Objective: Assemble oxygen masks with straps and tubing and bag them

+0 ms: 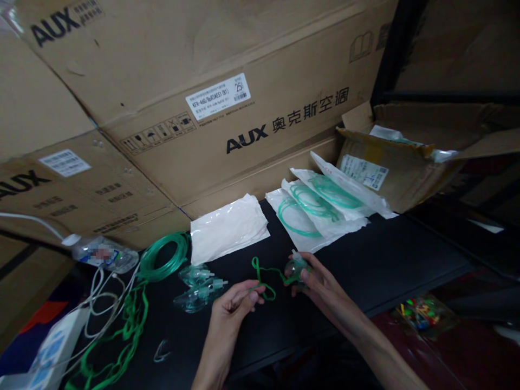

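In my right hand [311,276] is a clear green oxygen mask [296,267], gripped between thumb and fingers. A green elastic strap [267,269] runs from it, looping in the air toward my left hand [239,300], whose fingers pinch the strap. Just left of that hand, several clear masks [199,292] lie together on the black table [195,346]. Farther left are a coil of green tubing [164,257] and a tangle of green straps [130,319]. A small clear bent piece [162,351] lies near the front.
White pouches [227,227] lie at the back, beside several clear-front packs with green tubing [312,200]. An open carton [390,168] stands at right. Large cardboard boxes [162,70] wall off the back. A bottle [105,254], white cables [97,309] and a power strip [57,346] occupy the left.
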A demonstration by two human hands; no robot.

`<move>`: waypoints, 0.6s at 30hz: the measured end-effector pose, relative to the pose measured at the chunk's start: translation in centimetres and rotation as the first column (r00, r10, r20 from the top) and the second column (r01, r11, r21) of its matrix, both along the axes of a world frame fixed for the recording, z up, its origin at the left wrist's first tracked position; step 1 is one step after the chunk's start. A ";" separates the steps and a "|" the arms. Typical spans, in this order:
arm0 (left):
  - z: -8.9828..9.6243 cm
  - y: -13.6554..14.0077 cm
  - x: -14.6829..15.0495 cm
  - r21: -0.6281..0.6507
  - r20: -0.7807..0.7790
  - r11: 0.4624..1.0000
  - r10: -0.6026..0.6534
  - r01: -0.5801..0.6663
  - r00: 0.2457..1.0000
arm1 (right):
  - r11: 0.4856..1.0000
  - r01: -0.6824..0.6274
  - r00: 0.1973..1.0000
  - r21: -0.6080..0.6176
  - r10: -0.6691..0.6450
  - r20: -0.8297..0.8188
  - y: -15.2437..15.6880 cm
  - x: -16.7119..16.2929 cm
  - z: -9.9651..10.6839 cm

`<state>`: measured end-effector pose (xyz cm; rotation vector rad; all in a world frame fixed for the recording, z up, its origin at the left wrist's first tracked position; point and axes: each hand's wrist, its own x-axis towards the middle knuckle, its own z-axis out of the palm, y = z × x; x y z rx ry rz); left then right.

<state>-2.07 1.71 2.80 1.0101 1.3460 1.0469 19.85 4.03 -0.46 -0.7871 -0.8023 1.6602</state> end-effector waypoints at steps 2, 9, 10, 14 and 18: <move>-0.4 -0.1 0.3 0.047 -0.023 0.999 -0.003 0.004 1.000 | 1.000 0.023 0.999 0.019 -0.023 0.038 -0.1 0.0 -0.1; 0.2 -0.3 1.3 0.128 -0.023 0.990 0.058 -0.054 0.998 | 0.994 0.068 0.986 0.087 -0.080 0.144 -0.5 0.3 -0.3; 0.5 -0.4 1.4 0.124 0.000 0.990 0.068 -0.067 0.998 | 0.992 0.078 0.984 0.096 -0.092 0.153 -0.4 0.2 -0.4; 1.9 0.0 1.2 0.107 0.091 0.979 0.162 -0.171 0.983 | 0.987 0.095 0.975 0.127 -0.118 0.187 -0.2 0.0 -1.0; 3.9 0.6 -1.1 0.240 0.103 0.911 0.319 -0.334 0.942 | 0.984 0.107 0.962 0.145 -0.139 0.235 -0.5 0.0 -1.0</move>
